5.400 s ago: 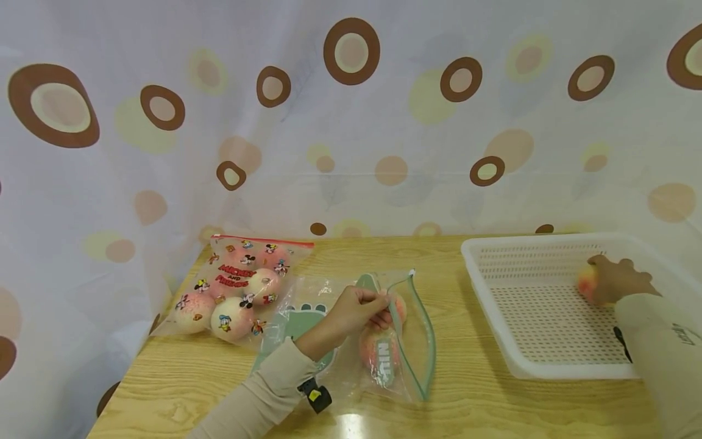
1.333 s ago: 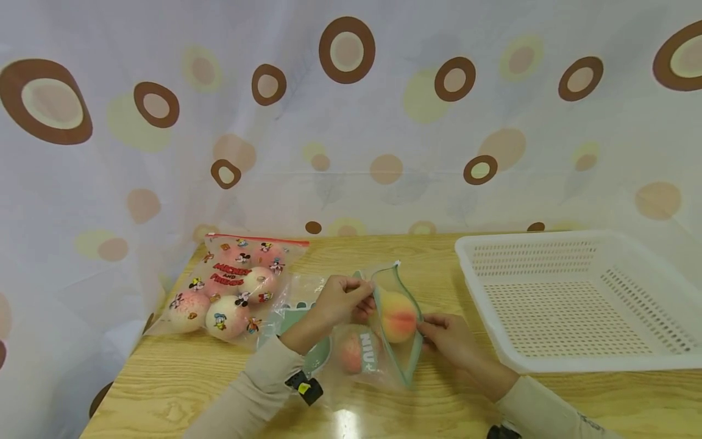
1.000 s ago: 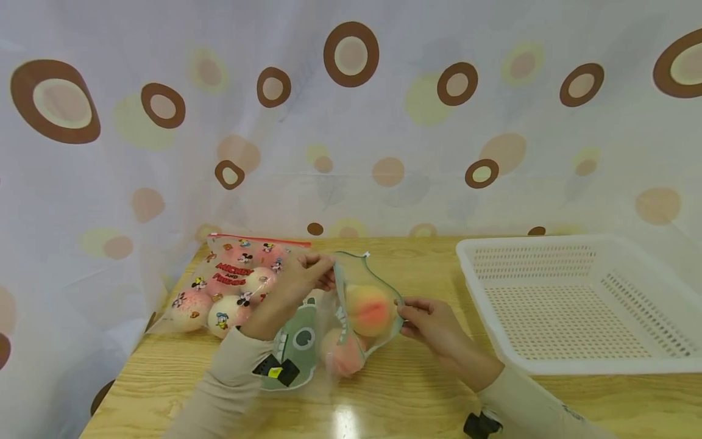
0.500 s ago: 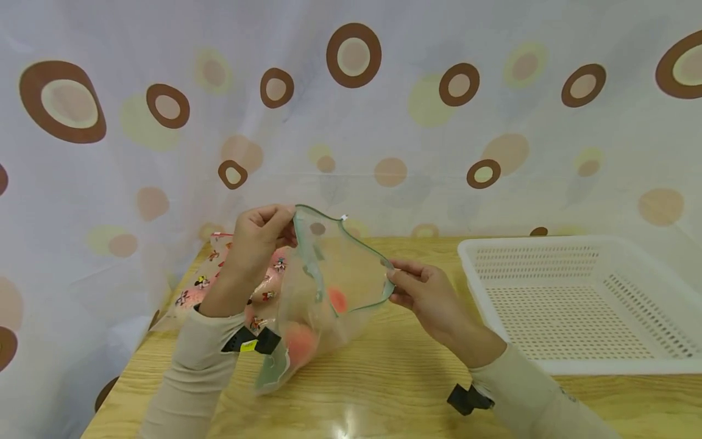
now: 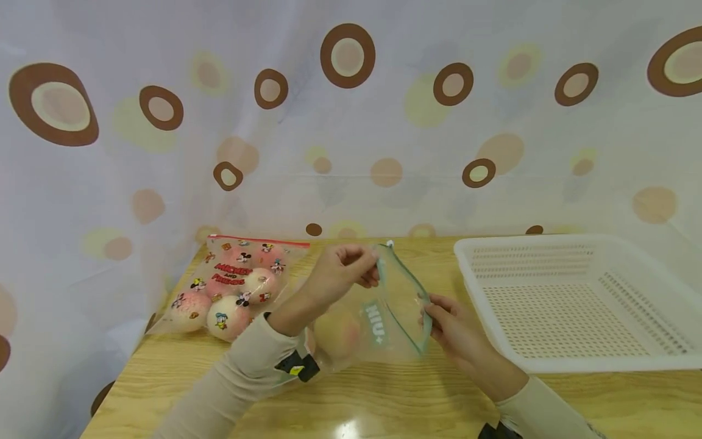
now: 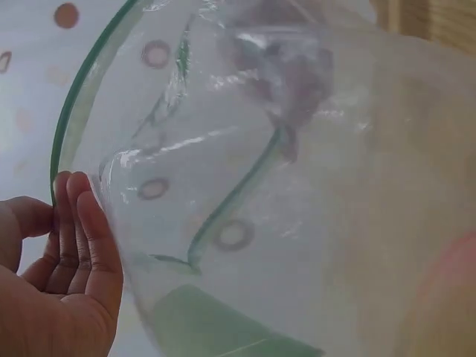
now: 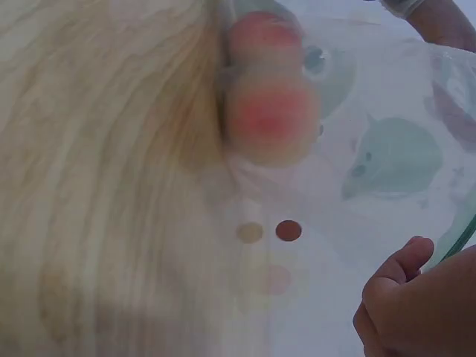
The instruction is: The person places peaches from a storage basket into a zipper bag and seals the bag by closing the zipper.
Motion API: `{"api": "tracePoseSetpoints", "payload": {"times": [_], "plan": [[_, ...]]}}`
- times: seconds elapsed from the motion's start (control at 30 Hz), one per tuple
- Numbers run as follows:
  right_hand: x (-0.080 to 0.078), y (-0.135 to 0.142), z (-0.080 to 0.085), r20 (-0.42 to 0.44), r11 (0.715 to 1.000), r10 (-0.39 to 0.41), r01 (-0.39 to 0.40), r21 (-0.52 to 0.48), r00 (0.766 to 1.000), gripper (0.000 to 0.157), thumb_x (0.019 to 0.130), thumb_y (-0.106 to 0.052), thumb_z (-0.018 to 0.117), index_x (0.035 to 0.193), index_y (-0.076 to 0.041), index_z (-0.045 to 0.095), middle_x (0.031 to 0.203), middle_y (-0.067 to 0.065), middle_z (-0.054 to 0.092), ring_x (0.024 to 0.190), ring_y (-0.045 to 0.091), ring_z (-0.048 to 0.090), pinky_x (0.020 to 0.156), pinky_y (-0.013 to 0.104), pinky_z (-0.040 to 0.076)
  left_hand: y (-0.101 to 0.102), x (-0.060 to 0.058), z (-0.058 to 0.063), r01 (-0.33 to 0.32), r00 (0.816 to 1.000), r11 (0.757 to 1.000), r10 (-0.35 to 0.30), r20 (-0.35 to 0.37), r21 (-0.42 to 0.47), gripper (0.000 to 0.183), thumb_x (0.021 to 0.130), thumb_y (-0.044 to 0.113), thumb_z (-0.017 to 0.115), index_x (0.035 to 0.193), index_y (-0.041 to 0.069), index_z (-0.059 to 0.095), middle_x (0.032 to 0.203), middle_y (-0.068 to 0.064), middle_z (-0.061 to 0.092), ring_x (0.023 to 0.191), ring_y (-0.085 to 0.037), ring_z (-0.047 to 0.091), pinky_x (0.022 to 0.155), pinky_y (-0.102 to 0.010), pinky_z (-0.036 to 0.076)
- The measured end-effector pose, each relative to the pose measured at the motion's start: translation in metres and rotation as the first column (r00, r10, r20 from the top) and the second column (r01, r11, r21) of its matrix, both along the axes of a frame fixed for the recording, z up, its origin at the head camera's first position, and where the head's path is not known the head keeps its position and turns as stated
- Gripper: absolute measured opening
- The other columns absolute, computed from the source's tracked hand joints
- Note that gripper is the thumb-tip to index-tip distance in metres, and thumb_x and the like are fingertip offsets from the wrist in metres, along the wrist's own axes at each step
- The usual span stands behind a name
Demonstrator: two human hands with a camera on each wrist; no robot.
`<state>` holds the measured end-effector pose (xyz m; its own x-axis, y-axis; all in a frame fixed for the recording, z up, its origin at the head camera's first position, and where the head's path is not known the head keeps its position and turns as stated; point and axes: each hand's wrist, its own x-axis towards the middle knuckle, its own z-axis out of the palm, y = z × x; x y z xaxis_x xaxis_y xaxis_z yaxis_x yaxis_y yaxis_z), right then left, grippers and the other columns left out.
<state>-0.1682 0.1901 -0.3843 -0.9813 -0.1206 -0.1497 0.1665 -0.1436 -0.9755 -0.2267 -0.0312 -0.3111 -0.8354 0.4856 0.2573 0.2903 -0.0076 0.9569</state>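
A clear zip bag with a green seal is stretched between both hands, its mouth facing right. My left hand pinches one lip of the mouth near the slider end; the left wrist view shows that hand with thumb against fingers at the green strip. On the opposite lip, the right hand pinches the green edge. Inside, toward the bag's closed end, lies a peach, partly behind the left wrist in the head view. Two peaches, a nearer peach and a farther peach, show in the right wrist view.
A second bag with a red zip and cartoon prints, full of peaches, lies at the left. At the right stands a white perforated basket with nothing in it. Behind the wooden table hangs a spotted curtain.
Earlier the right hand held a peach in the basket, then it sat at the bag's mouth. Both hands lifted the bag and lowered it again; the peaches slid deeper inside.
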Motion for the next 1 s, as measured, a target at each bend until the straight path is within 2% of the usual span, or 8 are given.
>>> {"api": "tracePoseSetpoints", "payload": {"times": [0.1,0.2,0.33,0.47,0.6,0.7,0.83,1.0], "plan": [[0.002,0.01,-0.014,0.029,1.0,-0.017,0.017,0.025,0.999,0.043,0.103,-0.005,0.033,0.14,0.016,0.024,0.095,-0.002,0.052,0.081,0.003,0.053,0.074,0.012,0.047,0.02,0.0,-0.019,0.043,0.999,0.997,-0.042,0.01,-0.069,0.025,0.098,0.014,0.056,0.088,-0.006,0.066,0.071,-0.002,0.066,0.064,-0.011,0.065,0.066,-0.031,0.058],[0.005,0.017,-0.024,0.056,0.998,-0.017,0.014,0.06,0.998,0.044,0.103,-0.004,0.034,0.14,0.017,0.024,0.097,0.0,0.052,0.082,0.005,0.053,0.076,0.014,0.049,0.037,0.001,-0.035,0.057,0.998,0.985,-0.058,-0.002,-0.163,0.025,0.098,0.017,0.057,0.086,-0.002,0.069,0.073,-0.006,0.068,0.066,-0.014,0.066,0.068,-0.032,0.059],[0.01,0.026,-0.035,0.091,0.991,-0.003,-0.009,0.135,0.996,0.045,0.103,-0.007,0.035,0.139,0.018,0.026,0.109,0.007,0.055,0.089,0.007,0.057,0.08,0.017,0.051,0.055,0.002,-0.054,0.058,0.998,0.958,-0.066,-0.021,-0.282,0.026,0.098,0.022,0.057,0.084,0.005,0.071,0.075,-0.002,0.07,0.075,-0.01,0.065,0.072,-0.024,0.054],[0.012,0.036,-0.043,0.108,0.984,0.052,-0.069,0.161,0.993,0.045,0.103,-0.009,0.033,0.139,0.018,0.024,0.118,0.012,0.054,0.096,0.01,0.058,0.085,0.02,0.052,0.071,0.003,-0.071,0.053,0.997,0.926,-0.073,-0.04,-0.373,0.026,0.097,0.023,0.057,0.083,0.008,0.072,0.072,0.005,0.071,0.077,0.0,0.061,0.065,-0.017,0.043],[0.013,0.042,-0.049,0.107,0.984,0.105,-0.119,0.131,0.989,0.047,0.103,-0.011,0.037,0.136,0.02,0.027,0.109,0.006,0.054,0.094,0.011,0.056,0.085,0.02,0.051,0.083,0.0,-0.085,0.039,0.995,0.891,-0.074,-0.06,-0.453,0.022,0.095,0.018,0.059,0.082,0.008,0.073,0.07,0.007,0.071,0.065,0.003,0.055,0.055,-0.015,0.038],[0.014,0.046,-0.052,0.093,0.979,0.146,-0.158,0.133,0.985,0.048,0.102,-0.017,0.043,0.129,0.021,0.035,0.105,0.004,0.053,0.094,0.014,0.055,0.086,0.022,0.051,0.088,-0.002,-0.094,0.031,0.997,0.876,-0.062,-0.05,-0.481,0.021,0.094,0.016,0.059,0.08,0.008,0.073,0.069,0.007,0.071,0.053,-0.001,0.048,0.05,-0.015,0.035],[0.018,0.05,-0.056,0.106,0.953,0.206,-0.224,0.205,0.973,0.051,0.1,-0.027,0.046,0.125,0.017,0.041,0.115,0.01,0.055,0.102,0.018,0.058,0.089,0.029,0.052,0.09,-0.003,-0.102,0.018,0.998,0.874,-0.048,-0.05,-0.486,0.023,0.094,0.016,0.059,0.077,0.008,0.072,0.068,0.006,0.07,0.053,-0.002,0.048,0.05,-0.015,0.036],[0.025,0.05,-0.058,0.101,0.915,0.282,-0.299,0.272,0.954,0.064,0.099,-0.027,0.05,0.135,0.022,0.03,0.123,0.024,0.057,0.108,0.03,0.061,0.091,0.04,0.053,0.091,-0.006,-0.106,0.005,0.998,0.874,-0.036,-0.055,-0.485,0.025,0.095,0.017,0.058,0.077,0.007,0.072,0.07,0.004,0.071,0.057,-0.002,0.051,0.05,-0.015,0.037]]}}
